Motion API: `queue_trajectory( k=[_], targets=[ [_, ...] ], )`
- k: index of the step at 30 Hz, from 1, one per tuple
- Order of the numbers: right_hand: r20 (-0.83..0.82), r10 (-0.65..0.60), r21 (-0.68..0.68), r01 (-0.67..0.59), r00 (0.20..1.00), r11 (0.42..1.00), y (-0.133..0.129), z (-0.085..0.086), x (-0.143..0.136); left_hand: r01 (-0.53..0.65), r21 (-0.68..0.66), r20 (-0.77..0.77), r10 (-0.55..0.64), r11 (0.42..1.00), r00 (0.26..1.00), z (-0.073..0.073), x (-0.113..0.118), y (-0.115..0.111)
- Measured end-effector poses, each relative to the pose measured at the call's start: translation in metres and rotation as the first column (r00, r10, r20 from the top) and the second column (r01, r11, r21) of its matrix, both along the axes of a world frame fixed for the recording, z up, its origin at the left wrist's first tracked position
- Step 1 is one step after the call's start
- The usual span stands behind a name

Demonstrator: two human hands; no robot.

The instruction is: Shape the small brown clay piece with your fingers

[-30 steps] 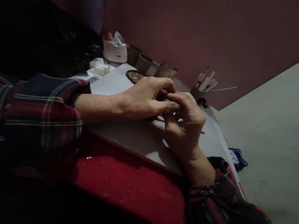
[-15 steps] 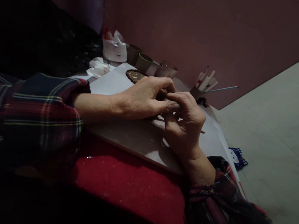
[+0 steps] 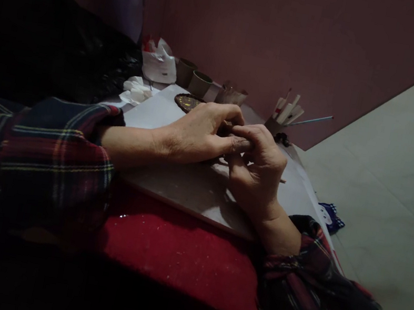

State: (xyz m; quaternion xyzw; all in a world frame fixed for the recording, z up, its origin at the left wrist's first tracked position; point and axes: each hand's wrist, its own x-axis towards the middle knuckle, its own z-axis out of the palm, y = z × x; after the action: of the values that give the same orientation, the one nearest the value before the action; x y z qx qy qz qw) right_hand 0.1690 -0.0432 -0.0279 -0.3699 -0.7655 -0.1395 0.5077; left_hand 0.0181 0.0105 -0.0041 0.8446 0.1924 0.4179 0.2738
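Nearest, I am viewing a red cloth (image 3: pixel 180 262), lying before and running under a pale board (image 3: pixel 180 190), whose front edge is slanting down to the right. Plaid sleeves are flanking both sides, the left sleeve (image 3: pixel 59 150) covering more of the approach than the right sleeve (image 3: pixel 321 298). The left hand (image 3: pixel 205 133) and right hand (image 3: pixel 258 172) are meeting above the board; the fingers of both are bending inward and gripping one small brown piece (image 3: pixel 226 128), mostly hidden between them, so I am not making out its shape. A thin stick (image 3: pixel 283 181) is poking out past the right hand; I cannot tell whether the hand is touching it. Bare board is showing in front of the hands, while pale floor (image 3: pixel 393 188) is stretching beyond the right edge, a blue packet (image 3: pixel 330 218) sitting just beside that edge. Behind the left hand, a dark yellow-flecked disc (image 3: pixel 187 102) is lying partly hidden, with crumpled tissue (image 3: pixel 136 91) occupying the left. Farther back, a white bag (image 3: pixel 159 65), two dark cups (image 3: pixel 200 85) and a see-through cup (image 3: pixel 231 95) are forming a row, and a holder of sticks (image 3: pixel 286 113) is standing to the right. A pinkish wall (image 3: pixel 276 33) is closing off the rear; black plastic (image 3: pixel 57 48) is filling the far left.
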Motion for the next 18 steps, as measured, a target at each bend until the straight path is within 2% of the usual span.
queue_trajectory(
  k=[18],
  targets=[
    [0.018,-0.002,0.009,0.002,1.000,1.000,-0.0005,0.0008,0.0000,0.012,-0.004,0.023,-0.012,1.000,1.000,-0.0008,0.0003,-0.0001]
  ],
)
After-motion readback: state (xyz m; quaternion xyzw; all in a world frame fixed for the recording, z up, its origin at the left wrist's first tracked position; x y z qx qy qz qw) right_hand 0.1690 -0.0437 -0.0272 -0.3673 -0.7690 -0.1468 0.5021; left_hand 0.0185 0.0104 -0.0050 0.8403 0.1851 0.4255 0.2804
